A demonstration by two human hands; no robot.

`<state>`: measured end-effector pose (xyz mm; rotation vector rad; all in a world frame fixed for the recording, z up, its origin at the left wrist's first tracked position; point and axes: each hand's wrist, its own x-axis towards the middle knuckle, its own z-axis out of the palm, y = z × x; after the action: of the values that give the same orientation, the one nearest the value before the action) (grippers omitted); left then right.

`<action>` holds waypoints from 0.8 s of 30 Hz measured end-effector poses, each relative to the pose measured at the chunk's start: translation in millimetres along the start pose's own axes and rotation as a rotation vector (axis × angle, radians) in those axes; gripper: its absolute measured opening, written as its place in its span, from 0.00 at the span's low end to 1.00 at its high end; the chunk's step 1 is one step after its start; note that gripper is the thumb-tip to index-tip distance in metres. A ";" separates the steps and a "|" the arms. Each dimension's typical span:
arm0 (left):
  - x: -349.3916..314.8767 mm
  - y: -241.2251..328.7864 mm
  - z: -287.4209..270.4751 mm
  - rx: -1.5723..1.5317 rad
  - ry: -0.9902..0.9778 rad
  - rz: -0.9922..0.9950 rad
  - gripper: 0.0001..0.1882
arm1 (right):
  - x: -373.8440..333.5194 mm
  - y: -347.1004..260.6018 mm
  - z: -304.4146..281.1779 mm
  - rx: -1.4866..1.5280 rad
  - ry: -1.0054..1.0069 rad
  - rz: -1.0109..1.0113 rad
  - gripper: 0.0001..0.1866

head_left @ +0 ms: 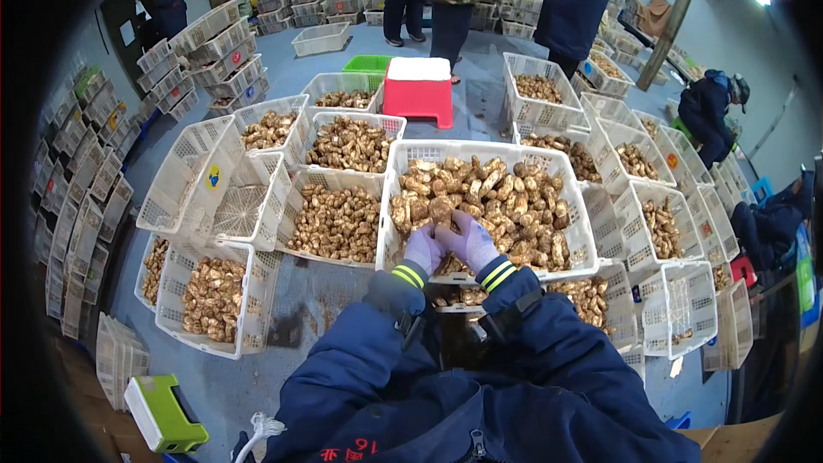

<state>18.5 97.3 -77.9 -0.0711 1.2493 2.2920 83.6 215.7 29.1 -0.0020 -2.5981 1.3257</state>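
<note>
A mushroom (443, 213) is over the near-left part of the big white crate (585, 236), pinched between the curled fingers of the left hand (423, 249) and right hand (473, 244); how the palms meet it is hidden. Held low above the mushroom pile (514, 214) in that crate, it would probably drop back softly if it slipped. The big crate is right before the person's body, seemingly sparing any stretch, while filled crates (260, 300) flank it, likely for side reach.
</note>
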 end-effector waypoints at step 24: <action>-37.9 22.7 50.8 0.949 -0.006 0.303 0.21 | 11.4 32.6 0.0 0.989 0.074 0.452 0.11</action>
<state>50.5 112.0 -20.5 0.4837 2.3200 1.6717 69.3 236.1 5.3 -0.4751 -1.6654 2.5484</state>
